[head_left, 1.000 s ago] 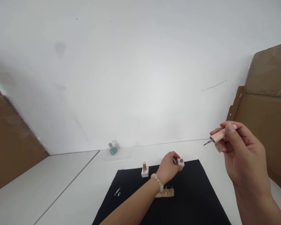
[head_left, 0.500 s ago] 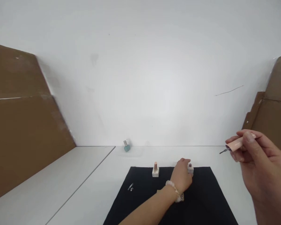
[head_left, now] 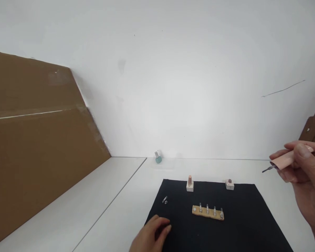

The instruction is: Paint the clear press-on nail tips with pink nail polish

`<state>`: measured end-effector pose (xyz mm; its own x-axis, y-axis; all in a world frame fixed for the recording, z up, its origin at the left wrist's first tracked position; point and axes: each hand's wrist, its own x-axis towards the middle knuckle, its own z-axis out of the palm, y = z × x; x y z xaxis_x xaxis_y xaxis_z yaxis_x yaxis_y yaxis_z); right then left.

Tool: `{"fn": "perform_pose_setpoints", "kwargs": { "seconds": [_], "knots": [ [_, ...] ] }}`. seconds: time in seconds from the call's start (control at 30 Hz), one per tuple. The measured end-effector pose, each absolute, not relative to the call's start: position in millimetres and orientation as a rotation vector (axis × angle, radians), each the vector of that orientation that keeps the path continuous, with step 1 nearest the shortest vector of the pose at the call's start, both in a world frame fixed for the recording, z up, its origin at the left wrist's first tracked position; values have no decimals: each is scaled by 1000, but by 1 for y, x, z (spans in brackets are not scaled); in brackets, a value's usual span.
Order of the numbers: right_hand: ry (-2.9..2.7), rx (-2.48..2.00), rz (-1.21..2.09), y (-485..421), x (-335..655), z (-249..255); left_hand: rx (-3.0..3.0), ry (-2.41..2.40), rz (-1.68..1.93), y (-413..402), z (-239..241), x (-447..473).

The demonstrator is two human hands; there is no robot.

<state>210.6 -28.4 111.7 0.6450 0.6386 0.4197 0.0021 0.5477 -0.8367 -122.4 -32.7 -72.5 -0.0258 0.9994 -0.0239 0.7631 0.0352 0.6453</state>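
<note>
My right hand (head_left: 301, 164) holds a pale pink nail polish cap (head_left: 283, 160), its thin brush pointing left and down. Low on the left, over the edge of a black mat (head_left: 241, 224), my left hand (head_left: 152, 232) has nothing visible in it; its fingers are curved, with a gap to the thumb. On the mat lies a light wooden strip (head_left: 209, 214) with several clear, upright nail tips. An uncapped white nail polish bottle (head_left: 229, 186) stands near the mat's back right. A capped nail polish bottle (head_left: 190, 186) with a pink top stands to its left.
A teal nail polish bottle (head_left: 158, 159) leans near the white wall (head_left: 194, 87). Small clear pieces (head_left: 165, 200) lie at the mat's left. Brown cardboard panels (head_left: 42, 150) flank the white table (head_left: 115, 196), which has a seam on its left.
My left hand has let go of the uncapped bottle and pulled back to the lower left, uncovering the wooden strip. The view has turned left; my right hand still holds the cap.
</note>
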Motion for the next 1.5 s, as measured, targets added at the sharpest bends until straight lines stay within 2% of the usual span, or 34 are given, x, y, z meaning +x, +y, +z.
{"fn": "perform_pose_setpoints", "kwargs": {
  "seconds": [0.13, 0.37, 0.83, 1.17, 1.5],
  "knots": [
    [-819, -934, 424, -27, 214, 108, 1691, 2048, 684, -9, -69, -134],
    [-851, -887, 405, -20, 228, 102, 1614, 2023, 866, 20, -64, -126],
    [-856, -973, 486, -24, 214, 97, 1239, 1488, 1253, -3, -18, -76],
    [-1218, -1007, 552, -23, 200, 90, 892, 986, 1147, -21, 3, -34],
    [-1285, -1113, 672, -31, 167, 89, 968, 944, 1156, -16, -8, -30]
  ]
}}
